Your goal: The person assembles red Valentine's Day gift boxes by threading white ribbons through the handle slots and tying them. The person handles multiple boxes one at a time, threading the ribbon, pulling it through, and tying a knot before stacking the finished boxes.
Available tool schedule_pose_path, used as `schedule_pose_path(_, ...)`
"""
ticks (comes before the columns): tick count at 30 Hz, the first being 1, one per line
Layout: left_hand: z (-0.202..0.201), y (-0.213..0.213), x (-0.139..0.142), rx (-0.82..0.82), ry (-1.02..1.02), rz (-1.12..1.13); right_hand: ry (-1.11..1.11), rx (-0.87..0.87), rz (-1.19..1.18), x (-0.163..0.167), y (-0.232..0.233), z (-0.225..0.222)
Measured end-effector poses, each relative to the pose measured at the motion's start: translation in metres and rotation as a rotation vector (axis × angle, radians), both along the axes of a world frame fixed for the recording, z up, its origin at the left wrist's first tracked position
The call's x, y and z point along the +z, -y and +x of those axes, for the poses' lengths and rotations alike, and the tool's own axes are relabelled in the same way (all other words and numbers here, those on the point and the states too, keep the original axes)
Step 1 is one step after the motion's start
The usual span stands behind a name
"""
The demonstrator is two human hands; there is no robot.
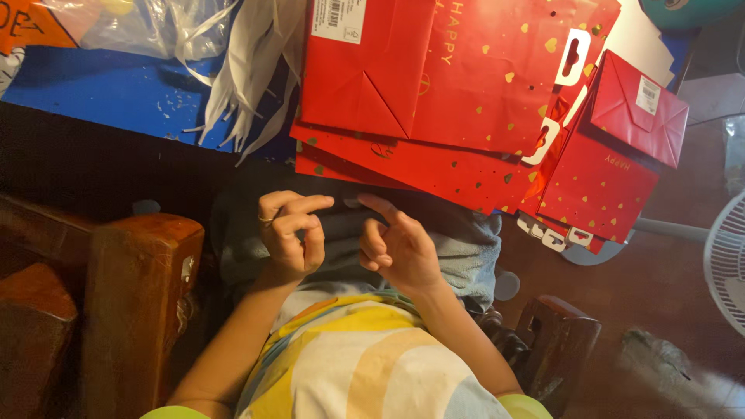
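Observation:
My left hand (pixel 291 233), a ring on one finger, is raised over my lap with the index finger stretched right and the other fingers curled. My right hand (pixel 397 247) is beside it, index finger pointing up-left, remaining fingers folded. The two index fingertips almost meet, and a tiny pale bit (pixel 351 202) shows between them; I cannot tell what it is or which hand holds it. Just beyond the hands, a stack of flat red gift bags (pixel 434 85) with gold hearts lies on a table edge, and a smaller red bag (pixel 613 167) overlaps it on the right.
White plastic strips (pixel 248 70) and a clear plastic bag (pixel 147 27) lie on a blue sheet (pixel 93 93) at the back left. A wooden chair arm (pixel 136 302) stands at my left, another wooden post (pixel 559 345) at my right. A white fan (pixel 725 256) is at the right edge.

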State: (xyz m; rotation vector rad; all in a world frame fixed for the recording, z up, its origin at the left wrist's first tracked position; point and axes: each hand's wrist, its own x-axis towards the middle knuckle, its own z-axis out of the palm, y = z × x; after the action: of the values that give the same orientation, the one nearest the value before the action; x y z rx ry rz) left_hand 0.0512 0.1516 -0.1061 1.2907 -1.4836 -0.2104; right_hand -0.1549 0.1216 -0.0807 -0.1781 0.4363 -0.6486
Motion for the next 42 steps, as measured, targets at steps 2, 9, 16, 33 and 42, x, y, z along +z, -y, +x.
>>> schedule_pose_path(2, -0.002, 0.0, -0.002, -0.005, 0.028, -0.011, 0.008, 0.015, 0.008, -0.001, -0.002, 0.002)
schedule_pose_path(9, -0.005, 0.006, -0.008, -0.021, 0.109, 0.008, 0.011, 0.027, 0.042, 0.001, 0.003, 0.009)
schedule_pose_path(16, -0.006, 0.008, -0.015, -0.061, 0.186, 0.042, 0.046, 0.039, 0.037, 0.0, 0.003, 0.011)
schedule_pose_path(33, -0.015, 0.012, 0.009, -0.035, 0.297, -0.007, -0.258, 0.096, -0.295, 0.008, -0.013, -0.025)
schedule_pose_path(42, -0.079, 0.106, 0.105, -0.19, 0.255, -0.052, -0.593, -0.274, -0.883, 0.076, 0.029, -0.06)
